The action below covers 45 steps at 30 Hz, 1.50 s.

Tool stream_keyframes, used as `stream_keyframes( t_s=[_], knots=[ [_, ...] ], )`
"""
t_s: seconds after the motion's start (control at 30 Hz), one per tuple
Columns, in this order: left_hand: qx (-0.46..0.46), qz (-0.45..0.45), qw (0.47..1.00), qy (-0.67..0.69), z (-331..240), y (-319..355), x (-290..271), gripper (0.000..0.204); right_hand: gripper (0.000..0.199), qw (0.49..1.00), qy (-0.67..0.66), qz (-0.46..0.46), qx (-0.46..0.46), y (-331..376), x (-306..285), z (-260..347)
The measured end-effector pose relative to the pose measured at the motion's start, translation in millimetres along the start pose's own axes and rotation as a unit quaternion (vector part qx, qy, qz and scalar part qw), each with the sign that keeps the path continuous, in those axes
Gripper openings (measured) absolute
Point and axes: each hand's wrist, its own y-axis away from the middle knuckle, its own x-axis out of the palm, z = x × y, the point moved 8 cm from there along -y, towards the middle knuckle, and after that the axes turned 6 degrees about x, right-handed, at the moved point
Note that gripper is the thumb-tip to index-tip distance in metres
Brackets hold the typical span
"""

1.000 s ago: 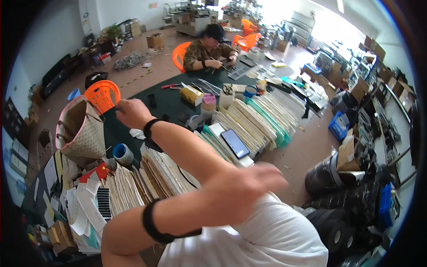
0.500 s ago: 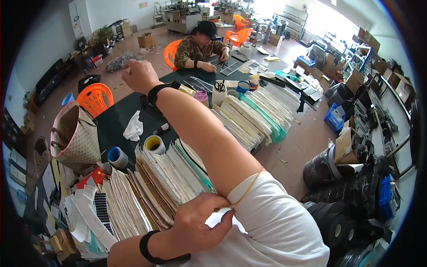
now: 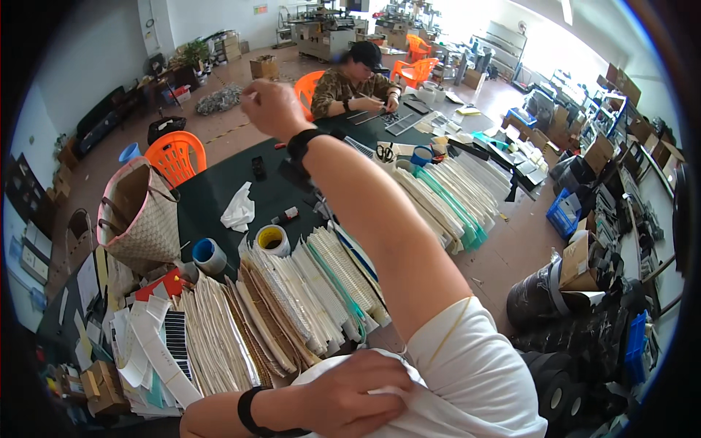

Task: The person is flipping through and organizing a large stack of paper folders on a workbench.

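My left hand [image 3: 358,394], a black band on its wrist, lies against the front of my white T-shirt [image 3: 467,365]. Its fingers are closed on a fold of the cloth. Around the right sleeve runs a thin yellow elastic band [image 3: 449,331], apart from the left hand. My right arm is raised and stretched forward over the dark green table [image 3: 212,171]. At its end my right hand [image 3: 274,109] is loosely curled, also with a black wristband, and nothing shows in it. Below that arm stand tightly packed bundles of white, brown and green sheets [image 3: 292,299].
Rolls of tape [image 3: 272,239], a crumpled white tissue [image 3: 239,208] and a patterned tote bag [image 3: 139,219] sit on the table's left. Across it a person in camouflage [image 3: 343,87] handles small parts. Orange chairs [image 3: 175,157] stand around; a black bin [image 3: 537,292] is at right.
My left hand has let go of the yellow elastic on the sleeve and moved down to the shirt front. My right arm stays raised. The view has shifted slightly left.
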Motion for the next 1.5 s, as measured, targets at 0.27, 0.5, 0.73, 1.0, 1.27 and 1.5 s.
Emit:
stream_keyframes(
  t_s=[0.27,0.5,0.73,1.0,1.27,1.5],
  knots=[
    [-0.119,-0.060,0.933,0.334,168.1,62.5,90.9,0.027,0.028,0.976,-0.048,-0.194,0.082,-47.6,-34.1,37.7],
    [-0.173,-0.131,0.897,0.386,203.3,-25.5,109.0,0.028,0.024,0.947,-0.251,-0.161,0.119,2.8,72.1,128.6],
    [-0.171,0.015,0.878,0.447,177.5,-11.1,122.9,0.029,0.018,0.919,-0.380,0.080,0.063,51.1,131.5,214.9],
    [-0.154,0.208,0.835,0.486,154.1,-35.0,163.5,0.031,0.019,0.930,-0.333,0.141,0.072,63.0,184.1,218.2],
    [-0.137,0.336,0.796,0.484,134.7,-24.5,153.5,0.033,0.023,0.938,-0.303,0.118,0.119,72.7,180.7,234.4],
    [-0.111,0.436,0.749,0.487,107.1,-15.5,173.2,0.034,0.024,0.964,-0.237,0.090,0.077,75.5,187.1,224.8]
  ],
)
